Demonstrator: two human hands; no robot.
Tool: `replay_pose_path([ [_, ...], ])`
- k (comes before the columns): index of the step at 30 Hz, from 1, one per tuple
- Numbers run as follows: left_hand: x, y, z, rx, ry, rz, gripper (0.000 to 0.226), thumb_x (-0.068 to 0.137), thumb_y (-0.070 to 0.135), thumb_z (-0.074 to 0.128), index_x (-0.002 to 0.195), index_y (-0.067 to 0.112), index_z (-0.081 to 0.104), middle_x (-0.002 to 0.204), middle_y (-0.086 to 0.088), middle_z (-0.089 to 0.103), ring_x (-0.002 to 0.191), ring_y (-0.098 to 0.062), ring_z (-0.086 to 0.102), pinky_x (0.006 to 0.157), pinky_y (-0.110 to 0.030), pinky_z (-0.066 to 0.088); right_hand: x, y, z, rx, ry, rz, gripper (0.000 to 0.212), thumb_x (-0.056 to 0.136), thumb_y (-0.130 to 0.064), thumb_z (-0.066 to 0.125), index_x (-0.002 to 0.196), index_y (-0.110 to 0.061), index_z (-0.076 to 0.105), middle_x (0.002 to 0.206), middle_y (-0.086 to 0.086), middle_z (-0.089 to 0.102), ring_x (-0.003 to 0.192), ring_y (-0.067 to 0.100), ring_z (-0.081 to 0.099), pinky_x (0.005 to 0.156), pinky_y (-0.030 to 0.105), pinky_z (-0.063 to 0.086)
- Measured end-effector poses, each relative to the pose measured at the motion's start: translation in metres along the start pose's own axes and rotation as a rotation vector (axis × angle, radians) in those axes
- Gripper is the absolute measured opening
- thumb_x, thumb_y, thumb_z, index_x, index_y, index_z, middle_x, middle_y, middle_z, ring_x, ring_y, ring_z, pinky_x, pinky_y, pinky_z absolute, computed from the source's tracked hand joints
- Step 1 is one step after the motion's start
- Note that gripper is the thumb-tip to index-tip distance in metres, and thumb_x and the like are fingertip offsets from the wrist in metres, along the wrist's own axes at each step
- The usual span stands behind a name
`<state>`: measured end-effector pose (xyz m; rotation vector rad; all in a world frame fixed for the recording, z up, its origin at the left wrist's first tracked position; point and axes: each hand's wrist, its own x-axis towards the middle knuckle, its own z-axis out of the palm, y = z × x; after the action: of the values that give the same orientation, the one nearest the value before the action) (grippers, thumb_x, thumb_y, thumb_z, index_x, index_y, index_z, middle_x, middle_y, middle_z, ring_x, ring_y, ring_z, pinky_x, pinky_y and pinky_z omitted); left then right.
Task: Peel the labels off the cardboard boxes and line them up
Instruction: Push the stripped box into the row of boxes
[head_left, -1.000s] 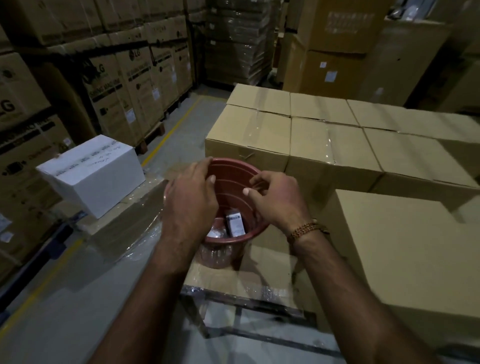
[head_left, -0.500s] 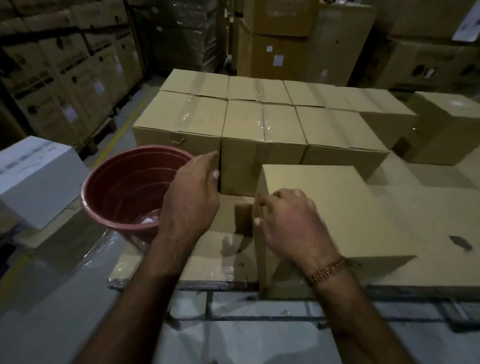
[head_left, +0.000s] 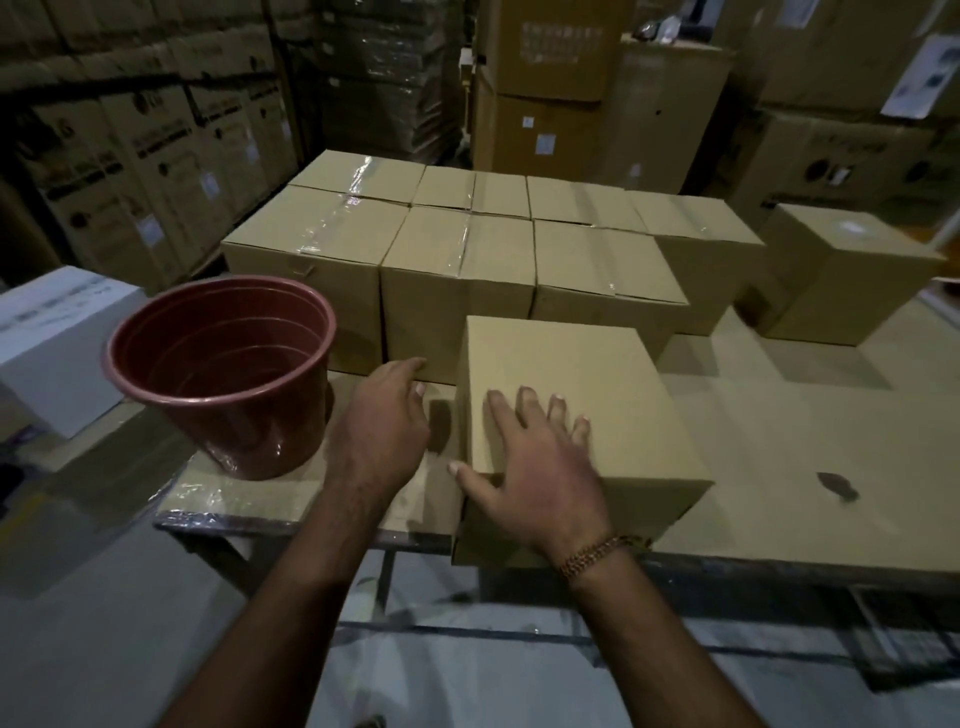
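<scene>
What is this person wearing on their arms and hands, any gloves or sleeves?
No gloves and no sleeves in view: both forearms are bare. The right hand has a brown beaded bracelet around the wrist. The left hand and its wrist wear nothing.

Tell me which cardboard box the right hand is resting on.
The lone box at the table's near edge, in front of the taped rows. The right hand lies flat on its top; the left hand reaches beside it.
</scene>
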<state>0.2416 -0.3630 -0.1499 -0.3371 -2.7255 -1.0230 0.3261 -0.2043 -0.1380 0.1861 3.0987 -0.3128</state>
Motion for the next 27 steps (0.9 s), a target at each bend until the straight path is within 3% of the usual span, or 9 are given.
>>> replay_pose_path([
  [6, -0.021, 0.022, 0.019, 0.032, -0.011, -0.053, 0.043, 0.107, 0.032, 0.053, 0.148, 0.024, 0.055, 0.146, 0.0, 0.059, 0.135, -0.02, 0.054, 0.108, -0.044, 0.049, -0.026, 0.064, -0.005, 0.106, 0.206, 0.065, 0.089, 0.092, -0.081, 0.017, 0.168, -0.035, 0.01, 0.177, 0.005, 0.018, 0.164, 0.036, 0.012, 0.13, 0.064, 0.015],
  [12, -0.036, 0.059, 0.057, 0.039, -0.211, -0.107, 0.055, 0.105, 0.05, 0.053, 0.155, 0.028, 0.043, 0.152, -0.002, 0.054, 0.135, -0.025, 0.054, 0.099, -0.044, 0.049, -0.045, 0.133, -0.021, 0.415, 0.511, 0.123, 0.073, 0.101, -0.066, 0.033, 0.161, -0.026, 0.044, 0.163, 0.003, 0.049, 0.152, 0.026, 0.043, 0.118, 0.059, 0.044],
  [16, -0.034, 0.073, 0.09, -0.004, -0.444, -0.076, 0.064, 0.107, 0.053, 0.047, 0.158, 0.017, 0.034, 0.153, -0.011, 0.051, 0.134, -0.03, 0.053, 0.096, -0.037, 0.045, -0.05, 0.179, -0.029, 0.576, 0.68, 0.166, 0.062, 0.105, -0.052, 0.039, 0.153, -0.018, 0.056, 0.151, 0.004, 0.062, 0.14, 0.02, 0.057, 0.113, 0.053, 0.052],
  [20, -0.035, 0.092, 0.113, -0.165, -0.544, -0.01, 0.072, 0.106, 0.057, 0.047, 0.164, 0.022, 0.024, 0.159, -0.009, 0.046, 0.137, -0.029, 0.052, 0.1, -0.035, 0.046, -0.059, 0.223, -0.03, 0.69, 0.785, 0.263, 0.056, 0.106, -0.045, 0.037, 0.149, -0.018, 0.06, 0.146, 0.001, 0.064, 0.134, 0.014, 0.058, 0.114, 0.045, 0.051],
  [23, -0.039, 0.111, 0.131, -0.231, -0.56, 0.111, 0.077, 0.105, 0.057, 0.047, 0.167, 0.027, 0.014, 0.164, -0.004, 0.04, 0.137, -0.026, 0.053, 0.101, -0.033, 0.045, -0.067, 0.253, -0.033, 0.742, 0.926, 0.456, 0.043, 0.108, -0.034, 0.04, 0.139, -0.017, 0.064, 0.13, 0.002, 0.056, 0.114, 0.017, 0.058, 0.099, 0.044, 0.057],
  [27, -0.044, 0.141, 0.159, -0.223, -0.542, 0.203, 0.072, 0.108, 0.059, 0.037, 0.168, 0.031, 0.008, 0.169, -0.005, 0.033, 0.147, -0.025, 0.045, 0.115, -0.042, 0.043, -0.076, 0.287, -0.024, 0.65, 1.032, 0.606, 0.037, 0.112, -0.025, 0.04, 0.137, -0.022, 0.067, 0.125, -0.004, 0.054, 0.107, 0.009, 0.055, 0.092, 0.034, 0.051],
])
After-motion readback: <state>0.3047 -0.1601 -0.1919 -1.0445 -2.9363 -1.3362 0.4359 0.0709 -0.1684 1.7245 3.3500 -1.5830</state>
